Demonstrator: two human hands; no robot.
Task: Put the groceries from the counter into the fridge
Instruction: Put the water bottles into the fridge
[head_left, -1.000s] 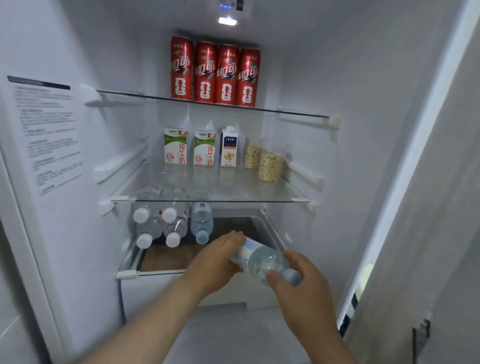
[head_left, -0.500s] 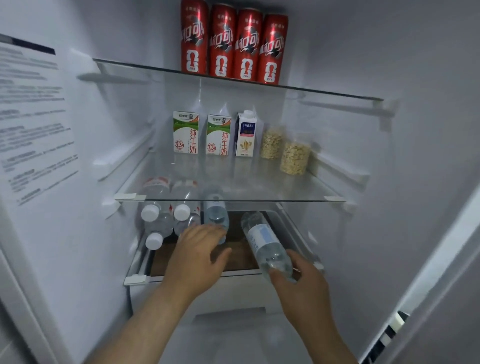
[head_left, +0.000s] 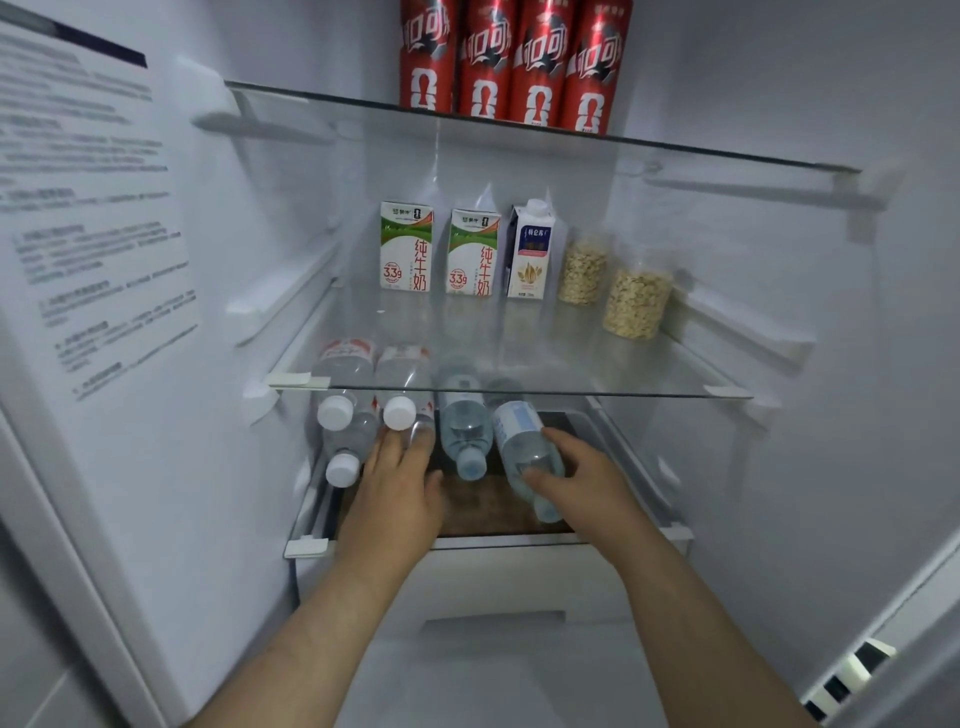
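I am looking into the open fridge. My right hand (head_left: 582, 478) grips a clear water bottle with a blue label (head_left: 522, 447), which lies on the lowest glass shelf (head_left: 613, 535) with its cap toward me. Beside it on the left lies another blue-capped bottle (head_left: 465, 434). My left hand (head_left: 402, 488) rests with fingers stretched against the white-capped bottles (head_left: 353, 415) stacked at the shelf's left side, its fingertips touching one of them.
The middle glass shelf (head_left: 519, 392) carries two milk cartons (head_left: 439, 254), a blue-and-white carton (head_left: 531, 249) and two jars of oats (head_left: 636, 296). Several red cans (head_left: 514, 62) stand on the top shelf. The fridge's inner left wall bears a label sheet (head_left: 93, 208).
My right hand pushed the blue-label bottle further in and laid it beside the other blue-capped one. My left hand left that bottle and reached the white-capped stack. The camera moved closer.
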